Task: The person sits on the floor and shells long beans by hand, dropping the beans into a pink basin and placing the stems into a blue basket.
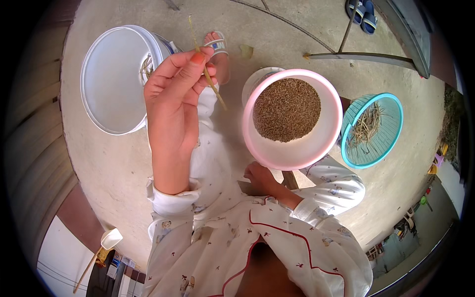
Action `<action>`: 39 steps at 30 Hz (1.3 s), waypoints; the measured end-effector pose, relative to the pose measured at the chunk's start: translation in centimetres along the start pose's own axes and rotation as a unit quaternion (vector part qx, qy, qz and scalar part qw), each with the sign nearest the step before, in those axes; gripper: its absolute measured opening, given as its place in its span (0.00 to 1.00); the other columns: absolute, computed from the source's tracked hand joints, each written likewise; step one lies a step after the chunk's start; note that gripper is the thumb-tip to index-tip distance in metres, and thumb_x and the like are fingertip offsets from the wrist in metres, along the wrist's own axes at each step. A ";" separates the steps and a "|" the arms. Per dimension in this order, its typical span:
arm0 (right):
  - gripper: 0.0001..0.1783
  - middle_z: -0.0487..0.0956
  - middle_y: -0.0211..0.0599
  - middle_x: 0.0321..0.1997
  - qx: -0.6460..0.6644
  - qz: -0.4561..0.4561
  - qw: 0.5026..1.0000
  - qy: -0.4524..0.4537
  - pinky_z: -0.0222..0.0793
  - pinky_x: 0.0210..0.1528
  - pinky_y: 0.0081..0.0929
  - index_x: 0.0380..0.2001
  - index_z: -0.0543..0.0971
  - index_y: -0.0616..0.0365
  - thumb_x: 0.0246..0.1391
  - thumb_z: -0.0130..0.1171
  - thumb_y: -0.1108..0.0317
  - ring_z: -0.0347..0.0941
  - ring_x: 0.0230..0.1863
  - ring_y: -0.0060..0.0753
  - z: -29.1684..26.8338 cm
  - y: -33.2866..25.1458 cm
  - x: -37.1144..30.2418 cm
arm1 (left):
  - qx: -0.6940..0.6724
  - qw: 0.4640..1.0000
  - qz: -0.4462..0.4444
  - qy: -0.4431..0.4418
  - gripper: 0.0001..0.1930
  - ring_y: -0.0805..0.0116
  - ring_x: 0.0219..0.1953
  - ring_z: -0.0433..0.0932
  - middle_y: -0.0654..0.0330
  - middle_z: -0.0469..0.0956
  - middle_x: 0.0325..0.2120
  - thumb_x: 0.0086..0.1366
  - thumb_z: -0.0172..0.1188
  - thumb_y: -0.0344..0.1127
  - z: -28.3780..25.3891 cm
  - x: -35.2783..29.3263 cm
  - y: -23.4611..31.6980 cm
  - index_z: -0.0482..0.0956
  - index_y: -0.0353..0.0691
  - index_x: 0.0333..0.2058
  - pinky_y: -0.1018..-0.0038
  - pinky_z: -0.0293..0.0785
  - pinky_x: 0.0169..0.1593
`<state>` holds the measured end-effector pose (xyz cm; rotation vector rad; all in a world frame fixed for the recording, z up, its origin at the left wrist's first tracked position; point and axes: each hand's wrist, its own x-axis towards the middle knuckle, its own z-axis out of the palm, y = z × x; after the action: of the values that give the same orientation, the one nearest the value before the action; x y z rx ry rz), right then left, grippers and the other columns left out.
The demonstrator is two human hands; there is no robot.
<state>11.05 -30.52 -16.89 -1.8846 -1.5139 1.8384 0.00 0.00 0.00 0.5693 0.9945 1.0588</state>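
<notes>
My left hand (pixel 174 94) is raised at the left of centre. Its thumb and fingers pinch a thin, dry, yellowish-brown stalk or pod (pixel 208 79), which slants from upper left to lower right. Below the near rim of a pink-edged white basin (pixel 309 148), my right hand (pixel 261 178) is curled closed; whether anything is in it is hidden. Many small brown seed-like grains (pixel 287 110) cover the far part of the basin's bottom. To the right, a turquoise slatted basket (pixel 391 131) holds dry, straw-coloured stalks or pods (pixel 366 123).
A large white bucket (pixel 106 81) stands at the left, with some dry stalks (pixel 147 67) showing beside its right wall. A curved metal frame (pixel 366 57) stands at the far right, with blue slippers (pixel 363 17) beyond it. A long-handled white scoop (pixel 111 238) is at the lower left.
</notes>
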 end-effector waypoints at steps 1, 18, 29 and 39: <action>0.04 0.74 0.43 0.31 0.029 -0.012 0.999 0.016 0.68 0.43 0.36 0.27 0.74 0.59 0.47 0.59 0.71 0.73 0.37 0.41 -1.4 -0.5 -0.5 | 0.008 1.000 -0.001 -0.022 0.07 0.70 0.31 0.76 0.55 0.79 0.33 0.60 0.58 0.29 -0.3 1.2 -0.9 0.78 0.31 0.35 0.76 0.72 0.38; 0.10 0.79 0.41 0.37 0.227 -0.167 0.836 0.470 0.69 0.40 0.24 0.39 0.75 0.64 0.56 0.54 0.69 0.75 0.38 0.30 -17.0 -1.2 -5.5 | 0.273 0.929 -0.178 -0.176 0.07 0.77 0.28 0.74 0.61 0.79 0.28 0.57 0.61 0.29 7.6 -5.7 -13.1 0.79 0.32 0.33 0.81 0.69 0.32; 0.10 0.80 0.37 0.29 0.571 -0.191 0.724 0.337 0.72 0.28 0.15 0.38 0.77 0.64 0.53 0.58 0.72 0.77 0.27 0.23 -15.3 -3.2 -7.2 | 0.218 0.907 -0.238 -0.270 0.08 0.78 0.24 0.69 0.63 0.75 0.24 0.57 0.60 0.29 8.7 -8.6 -14.5 0.78 0.31 0.34 0.82 0.67 0.29; 0.05 0.78 0.30 0.24 0.544 -0.188 0.757 0.309 0.61 0.21 0.13 0.29 0.79 0.60 0.53 0.59 0.70 0.74 0.24 0.19 -13.0 -4.4 -9.4 | 0.294 0.888 -0.165 -0.312 0.06 0.79 0.19 0.71 0.63 0.76 0.20 0.55 0.59 0.27 7.0 -12.4 -11.1 0.79 0.30 0.31 0.83 0.66 0.20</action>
<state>21.21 -27.77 -3.98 -1.2159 -0.3381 1.2003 9.33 -15.42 -0.64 1.1092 0.7782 0.2050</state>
